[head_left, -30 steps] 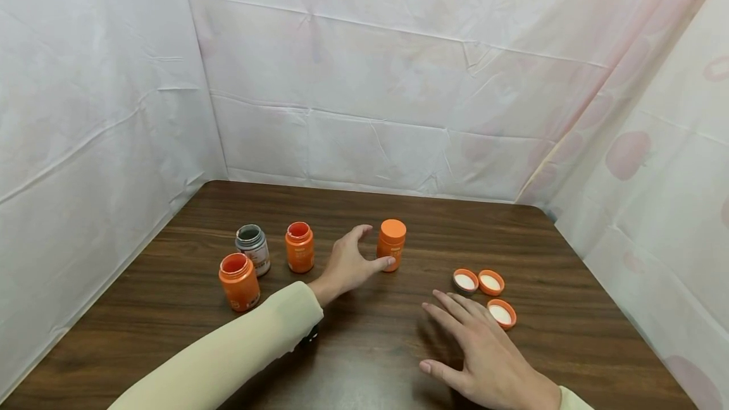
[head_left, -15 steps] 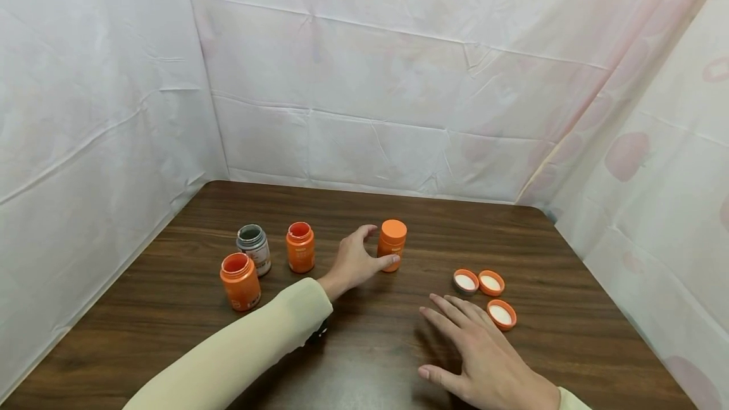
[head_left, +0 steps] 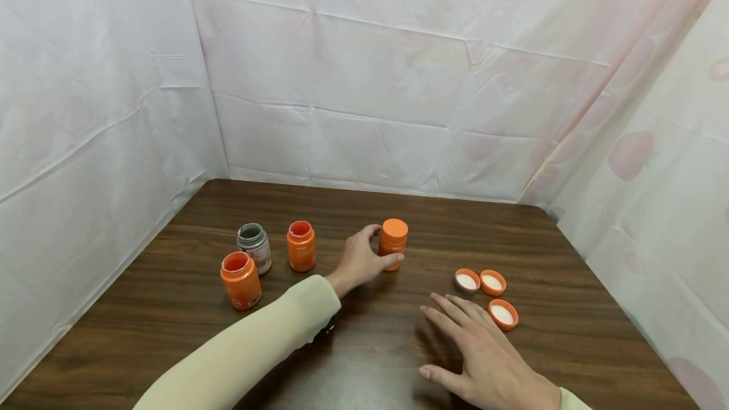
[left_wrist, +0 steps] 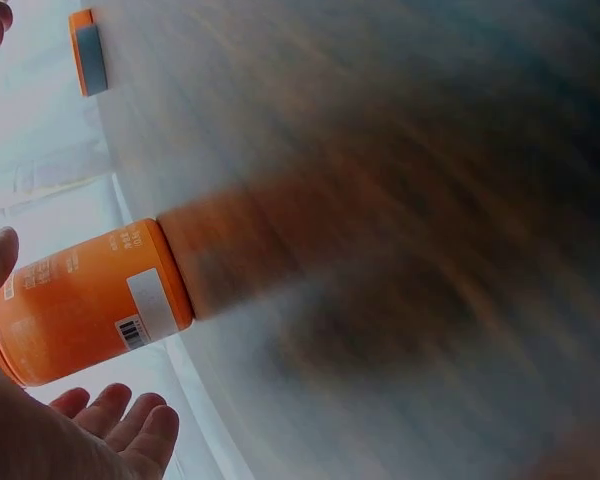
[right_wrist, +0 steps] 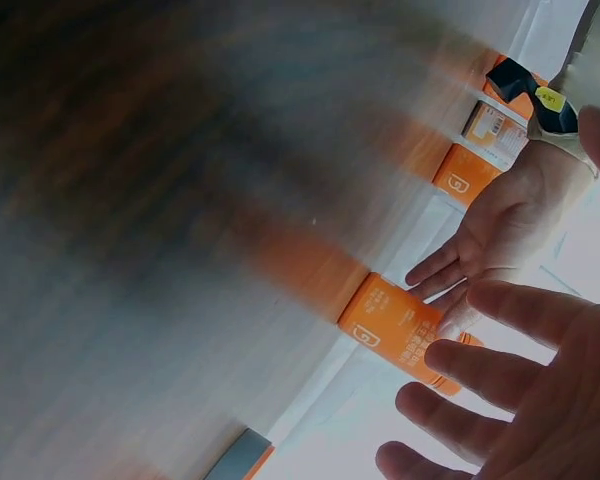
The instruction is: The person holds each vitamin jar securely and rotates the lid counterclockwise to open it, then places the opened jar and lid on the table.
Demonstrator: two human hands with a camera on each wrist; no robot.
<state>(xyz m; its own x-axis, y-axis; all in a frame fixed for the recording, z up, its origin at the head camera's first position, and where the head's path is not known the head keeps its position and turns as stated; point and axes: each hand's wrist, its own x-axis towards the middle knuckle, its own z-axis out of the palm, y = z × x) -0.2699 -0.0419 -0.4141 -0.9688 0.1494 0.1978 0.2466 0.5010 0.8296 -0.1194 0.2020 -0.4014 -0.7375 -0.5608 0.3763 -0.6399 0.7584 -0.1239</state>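
Note:
A capped orange bottle (head_left: 393, 244) stands upright near the middle of the table. My left hand (head_left: 360, 263) is around its left side, with the thumb in front of its lower part and the fingers behind. In the left wrist view a gap shows between the fingers (left_wrist: 130, 425) and the bottle (left_wrist: 90, 300); whether the thumb touches it I cannot tell. My right hand (head_left: 484, 353) is over the table at the front right, fingers spread and holding nothing. Beyond its fingers lie three upturned caps, one grey-sided (head_left: 467, 281) and two orange (head_left: 492, 282).
Three uncapped bottles stand on the left: an orange one (head_left: 241, 280) in front, a grey one (head_left: 256, 250) behind it, and another orange one (head_left: 301, 247) to their right. White patterned sheets (head_left: 364, 81) enclose the dark wooden table (head_left: 364, 359) at the back and sides.
My left hand has moved a little to the right, closer around the capped bottle. The right hand has stayed nearly still, and the bottles and caps stand where they were.

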